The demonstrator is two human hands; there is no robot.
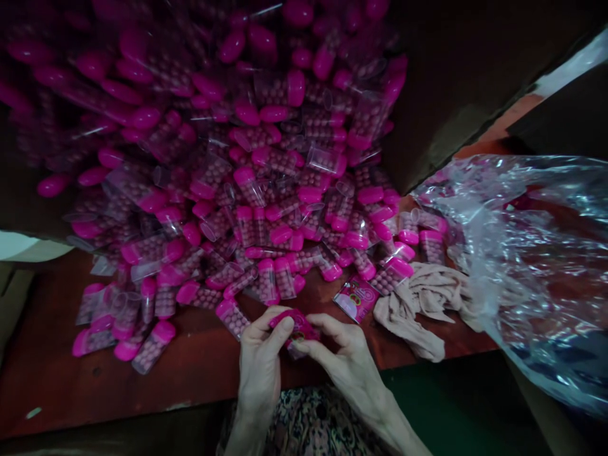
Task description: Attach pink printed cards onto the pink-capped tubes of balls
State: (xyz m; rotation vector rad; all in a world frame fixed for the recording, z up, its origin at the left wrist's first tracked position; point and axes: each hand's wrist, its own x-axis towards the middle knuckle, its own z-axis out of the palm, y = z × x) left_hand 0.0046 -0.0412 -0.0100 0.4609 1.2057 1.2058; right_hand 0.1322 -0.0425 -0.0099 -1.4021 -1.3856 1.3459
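Both my hands meet near the table's front edge around a pink printed wrapper [297, 324]. My left hand [266, 342] pinches it from the left, thumb on top. My right hand [344, 348] grips its right side between thumb and fingers. What lies inside or under the wrapper is hidden by my fingers. Just beyond my left hand lies a clear candy container [232, 316] with a pink cap and small round balls in it. A flat stack of pink printed wrappers [356, 297] rests beyond my right hand.
A large heap of pink-capped candy containers [280, 221] spills from a dark box or chute onto the red table [199, 367]. Several more containers [152, 348] lie at the left. A crumpled beige cloth [418, 304] and a big clear plastic bag [536, 272] are at the right.
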